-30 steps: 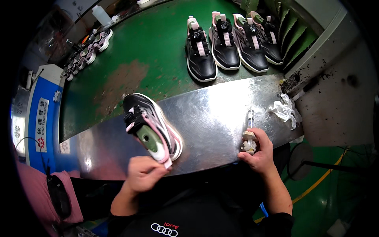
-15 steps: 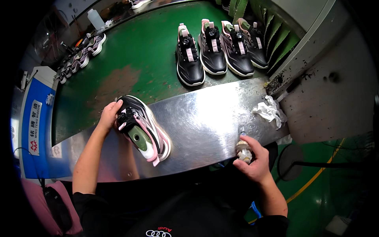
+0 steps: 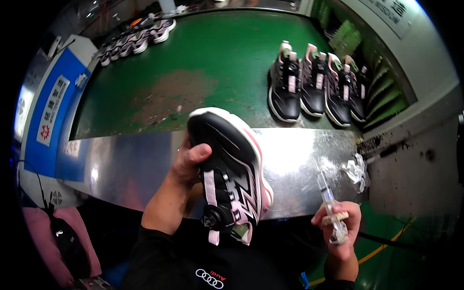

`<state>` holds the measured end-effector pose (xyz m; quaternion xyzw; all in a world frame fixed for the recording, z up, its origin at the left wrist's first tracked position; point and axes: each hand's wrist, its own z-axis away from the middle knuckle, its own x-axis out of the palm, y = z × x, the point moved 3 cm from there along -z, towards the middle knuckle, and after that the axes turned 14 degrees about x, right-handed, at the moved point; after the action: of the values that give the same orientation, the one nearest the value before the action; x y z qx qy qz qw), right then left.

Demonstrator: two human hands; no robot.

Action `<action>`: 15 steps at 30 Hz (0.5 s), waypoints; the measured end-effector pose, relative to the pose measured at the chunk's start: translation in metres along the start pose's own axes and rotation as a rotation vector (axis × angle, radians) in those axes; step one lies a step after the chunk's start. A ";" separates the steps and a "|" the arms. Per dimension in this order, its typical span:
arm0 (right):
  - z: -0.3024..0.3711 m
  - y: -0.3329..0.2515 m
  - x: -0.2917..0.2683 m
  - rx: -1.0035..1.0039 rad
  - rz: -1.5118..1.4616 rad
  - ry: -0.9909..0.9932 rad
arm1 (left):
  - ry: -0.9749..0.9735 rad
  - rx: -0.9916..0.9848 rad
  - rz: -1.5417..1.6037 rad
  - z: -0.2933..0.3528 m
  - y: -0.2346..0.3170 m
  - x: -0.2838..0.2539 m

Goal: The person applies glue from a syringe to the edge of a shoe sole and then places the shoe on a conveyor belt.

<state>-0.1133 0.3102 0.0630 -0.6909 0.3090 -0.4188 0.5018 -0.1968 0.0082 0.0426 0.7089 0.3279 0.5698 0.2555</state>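
My left hand (image 3: pixel 187 162) grips a black sneaker (image 3: pixel 227 150) with a white sole and pink trim by its forefoot side, thumb on the upper. It is tilted above the metal ledge, toe pointing away and heel toward me, its black dial and pink pull tab at the near end. My right hand (image 3: pixel 349 220), closed, holds a clear syringe (image 3: pixel 325 187) with its thin tip angled up and away to the left. Tape or wrapping that looks yellowish and dirty surrounds its rear part. The syringe is apart from the sneaker.
Several similar sneakers (image 3: pixel 285 94) stand in a row at right on the green conveyor belt (image 3: pixel 232 58). Another row of shoes (image 3: pixel 140 41) is at far left. Crumpled white paper (image 3: pixel 356 172) lies on the metal ledge (image 3: pixel 130 159). Green strips (image 3: pixel 384 92) hang at a machine opening.
My left hand has lifted the sneaker off the ledge, moved it right and turned it. My right hand has moved right, bringing the syringe into clearer sight. The whole view has shifted.
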 end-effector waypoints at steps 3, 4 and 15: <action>-0.026 -0.008 0.026 -0.026 -0.084 -0.125 | -0.090 0.013 0.100 0.008 0.006 -0.005; -0.034 -0.010 0.034 -0.039 -0.114 -0.168 | -0.055 0.030 0.093 0.012 0.007 -0.009; -0.070 -0.027 0.082 0.072 -0.347 -0.293 | -0.402 0.199 -0.160 0.019 0.011 -0.006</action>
<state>-0.1378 0.2185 0.1207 -0.7688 0.0942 -0.4048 0.4860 -0.1774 -0.0031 0.0427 0.8015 0.3803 0.3598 0.2889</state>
